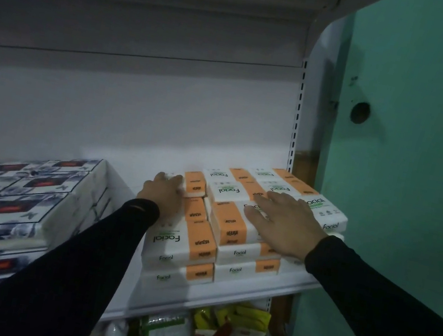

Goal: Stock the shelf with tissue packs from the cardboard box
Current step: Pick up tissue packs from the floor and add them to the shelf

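Shelf (221, 295) holds stacked tissue packs (230, 225); right hand (284, 226) flat, left hand (164, 191) gripping one.

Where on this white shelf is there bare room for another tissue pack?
Bare white shelf board shows between the blue-patterned boxes and the orange-and-white Facial tissue packs, running back to the rear panel. The right end is crowded with stacked packs under both hands.

Head view, close, down onto shelf (267, 290)
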A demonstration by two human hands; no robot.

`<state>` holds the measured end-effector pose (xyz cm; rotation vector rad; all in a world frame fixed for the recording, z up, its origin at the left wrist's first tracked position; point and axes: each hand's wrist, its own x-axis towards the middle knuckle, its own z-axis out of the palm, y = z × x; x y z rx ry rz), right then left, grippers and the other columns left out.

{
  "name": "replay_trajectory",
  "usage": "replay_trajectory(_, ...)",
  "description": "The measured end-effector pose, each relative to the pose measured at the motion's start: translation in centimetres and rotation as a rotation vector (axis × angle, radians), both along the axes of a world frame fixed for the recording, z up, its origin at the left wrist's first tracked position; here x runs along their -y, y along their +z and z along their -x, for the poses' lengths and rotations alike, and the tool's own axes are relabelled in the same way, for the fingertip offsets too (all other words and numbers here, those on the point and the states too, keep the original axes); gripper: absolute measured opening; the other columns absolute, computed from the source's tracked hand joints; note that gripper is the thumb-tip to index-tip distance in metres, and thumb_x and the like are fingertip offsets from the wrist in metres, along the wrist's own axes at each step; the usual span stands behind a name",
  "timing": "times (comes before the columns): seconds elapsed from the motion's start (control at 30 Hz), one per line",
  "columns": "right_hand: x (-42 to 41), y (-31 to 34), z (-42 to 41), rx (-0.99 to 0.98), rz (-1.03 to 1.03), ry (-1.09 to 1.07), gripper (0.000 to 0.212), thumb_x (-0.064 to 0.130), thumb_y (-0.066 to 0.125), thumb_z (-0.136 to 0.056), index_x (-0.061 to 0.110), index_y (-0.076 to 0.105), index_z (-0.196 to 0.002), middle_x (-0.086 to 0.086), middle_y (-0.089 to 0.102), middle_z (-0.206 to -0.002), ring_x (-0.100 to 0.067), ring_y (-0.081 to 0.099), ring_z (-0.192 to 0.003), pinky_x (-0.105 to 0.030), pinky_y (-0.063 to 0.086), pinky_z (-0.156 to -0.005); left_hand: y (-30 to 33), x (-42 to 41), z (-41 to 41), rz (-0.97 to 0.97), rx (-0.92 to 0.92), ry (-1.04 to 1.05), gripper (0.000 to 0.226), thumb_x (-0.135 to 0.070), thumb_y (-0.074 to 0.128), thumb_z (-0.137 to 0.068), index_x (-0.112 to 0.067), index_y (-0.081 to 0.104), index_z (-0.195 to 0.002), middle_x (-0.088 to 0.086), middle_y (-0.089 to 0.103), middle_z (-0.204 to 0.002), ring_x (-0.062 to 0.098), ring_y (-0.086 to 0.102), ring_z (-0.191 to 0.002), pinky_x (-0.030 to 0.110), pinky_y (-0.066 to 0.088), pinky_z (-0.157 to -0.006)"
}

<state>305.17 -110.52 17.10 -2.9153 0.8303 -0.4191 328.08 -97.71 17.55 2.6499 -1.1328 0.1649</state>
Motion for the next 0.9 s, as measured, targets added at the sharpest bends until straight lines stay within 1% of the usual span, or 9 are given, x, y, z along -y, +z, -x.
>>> replay_trajectory(0.17, 0.0, 0.1, 0.0, 0.024, -0.009, 0.006, 0.063, 0.061, 0.017, -0.097, 0.030, 0.032, -0.150, -0.002, 0.035, -0.153, -0.023, 0.028, -0.140, -0.049, 0.016, -0.116, 0.1, 0.5, -0.6, 0.019, -0.008, 0.011, 0.030, -0.028, 0.035, -0.097, -0.023, 0.042, -0.125, 0.013, 0.042, -0.125, 0.037, 0.049, -0.108, 0.039, 0.040, -0.082)
replay_trajectory(0.3, -0.5, 0.8, 0.8, 0.101, 0.017, 0.021, 0.063, 0.060, 0.020, -0.098, 0.027, 0.033, -0.150, -0.007, 0.026, -0.159, -0.023, 0.019, -0.147, -0.048, 0.007, -0.120, 0.3, -0.2, 0.0, 0.045, 0.007, 0.025, 0.047, -0.033, 0.039, -0.098, -0.023, 0.029, -0.142, 0.015, 0.036, -0.138, 0.040, 0.045, -0.120, 0.045, 0.040, -0.095)
replay_trajectory(0.37, -1.0, 1.2, 1.4, 0.177, 0.045, 0.037, 0.061, 0.058, 0.025, -0.099, 0.024, 0.036, -0.149, -0.008, 0.029, -0.158, -0.023, 0.021, -0.146, -0.043, 0.011, -0.120, 0.4, -1.2, 0.5, 0.055, 0.017, 0.040, 0.048, -0.031, 0.038, -0.098, -0.022, 0.029, -0.145, 0.015, 0.035, -0.143, 0.040, 0.042, -0.124, 0.046, 0.038, -0.099)
replay_trajectory(0.43, -1.8, 1.7, 2.2, 0.228, 0.052, 0.060, 0.059, 0.056, 0.028, -0.100, 0.022, 0.039, -0.147, -0.009, 0.031, -0.157, -0.023, 0.024, -0.145, -0.040, 0.016, -0.119, 0.8, -2.2, 1.3, 0.121, 0.007, 0.021, 0.045, -0.029, 0.037, -0.098, -0.020, 0.034, -0.143, 0.014, 0.041, -0.138, 0.038, 0.043, -0.122, 0.046, 0.039, -0.096)
replay_trajectory(0.5, -2.6, 2.1, 3.5, 0.261, 0.035, 0.076, 0.059, 0.055, 0.030, -0.100, 0.021, 0.039, -0.147, -0.009, 0.032, -0.156, -0.023, 0.025, -0.144, -0.040, 0.020, -0.119, 1.4, -3.4, 2.4, 0.178, 0.005, -0.029, 0.046, -0.030, 0.040, -0.098, -0.018, 0.036, -0.143, 0.014, 0.045, -0.137, 0.036, 0.044, -0.122, 0.045, 0.039, -0.097)
replay_trajectory(0.63, -4.9, 2.8, 8.2, 0.344, -0.003, 0.064, 0.063, 0.056, 0.033, -0.098, 0.016, 0.041, -0.146, -0.010, 0.033, -0.155, -0.022, 0.027, -0.144, -0.037, 0.025, -0.117, 3.2, -5.9, 7.6, 0.270, 0.035, -0.190, 0.056, -0.037, 0.048, -0.097, -0.015, 0.036, -0.147, 0.012, 0.040, -0.148, 0.030, 0.037, -0.135, 0.041, 0.031, -0.111)
replay_trajectory(0.73, -6.5, 2.4, 12.8, 0.417, -0.032, 0.037, 0.074, 0.064, 0.028, -0.091, 0.014, 0.044, -0.144, -0.012, 0.038, -0.152, -0.025, 0.034, -0.140, -0.038, 0.029, -0.116, 4.2, -7.4, 13.8, 0.350, 0.073, -0.330, 0.055, -0.040, 0.052, -0.096, -0.015, 0.041, -0.144, 0.010, 0.043, -0.147, 0.026, 0.039, -0.135, 0.034, 0.029, -0.109)
replay_trajectory(0.8, -7.4, 1.1, 16.4, 0.443, -0.057, 0.002, 0.070, 0.060, 0.031, -0.092, 0.014, 0.045, -0.143, -0.014, 0.041, -0.149, -0.026, 0.037, -0.138, -0.036, 0.029, -0.115, 3.9, -8.2, 18.2, 0.361, 0.065, -0.419, 0.054, -0.041, 0.052, -0.096, -0.017, 0.042, -0.143, 0.007, 0.043, -0.148, 0.024, 0.038, -0.135, 0.033, 0.029, -0.108)
replay_trajectory(0.9, -8.3, -2.1, 21.9, 0.502, -0.078, -0.081, 0.063, 0.052, 0.039, -0.095, 0.009, 0.049, -0.139, -0.017, 0.048, -0.141, -0.026, 0.042, -0.134, -0.025, 0.027, -0.111, 1.6, -8.2, 24.2, 0.326, 0.018, -0.562, 0.055, -0.045, 0.048, -0.097, -0.019, 0.040, -0.145, 0.003, 0.040, -0.150, 0.021, 0.036, -0.137, 0.032, 0.028, -0.108)
